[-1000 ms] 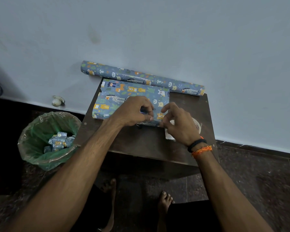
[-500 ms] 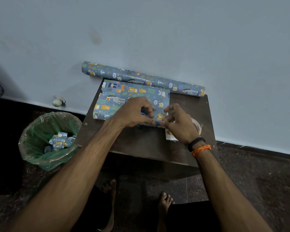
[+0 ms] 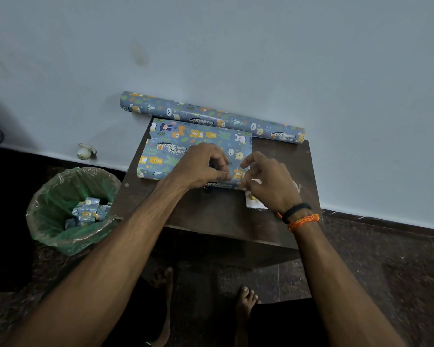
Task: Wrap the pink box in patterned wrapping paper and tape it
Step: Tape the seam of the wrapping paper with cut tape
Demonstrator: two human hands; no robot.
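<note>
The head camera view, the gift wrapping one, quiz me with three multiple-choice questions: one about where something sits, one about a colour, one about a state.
1. Where does the roll of wrapping paper lie?
A. along the table's far edge by the wall
B. in the bin
C. on the floor by the feet

2. What colour is the liner of the bin?
A. red
B. green
C. white

3. What is the left hand doing?
A. hanging at the person's side
B. reaching into the bin
C. curled onto the folded paper on the table

Answers: 1 A, the roll rests against the wall behind the folded paper. 2 B, the plastic liner shows green. 3 C, its fingers bend onto the sheet beside the right hand.
</note>
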